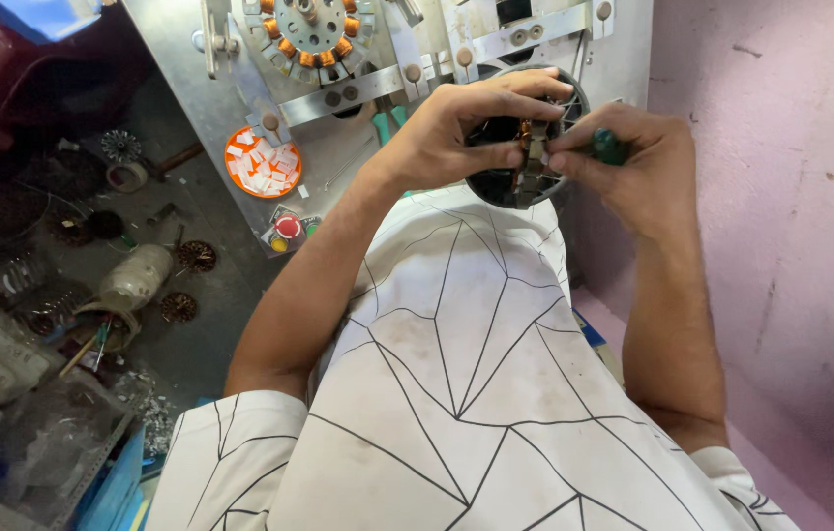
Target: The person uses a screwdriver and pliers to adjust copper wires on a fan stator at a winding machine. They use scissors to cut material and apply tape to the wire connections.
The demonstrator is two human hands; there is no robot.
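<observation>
**Both hands at the wound core inside the black ring**

The left hand and the right hand meet over a round black housing held up in front of the person's white patterned shirt, just below the grey metal winding machine. Inside the housing sits a stator core with copper-coloured wire showing near its top. The left fingers curl over the upper rim and the thumb presses on the core, so this hand is closed on the housing. The right fingers are pinched at the core's edge, and a green-handled tool lies in the same grip; its tip is hidden, so what it touches cannot be told.

As a judgement, the work is midway: some coils look wound and seated, but the hands are busy at the core, so dressing or fitting seems unfinished. A second stator with orange coils is mounted on the machine. An orange dish of white slips lies beside it, with red and green buttons below. The cluttered worktop at left holds a tape roll and small discs.
</observation>
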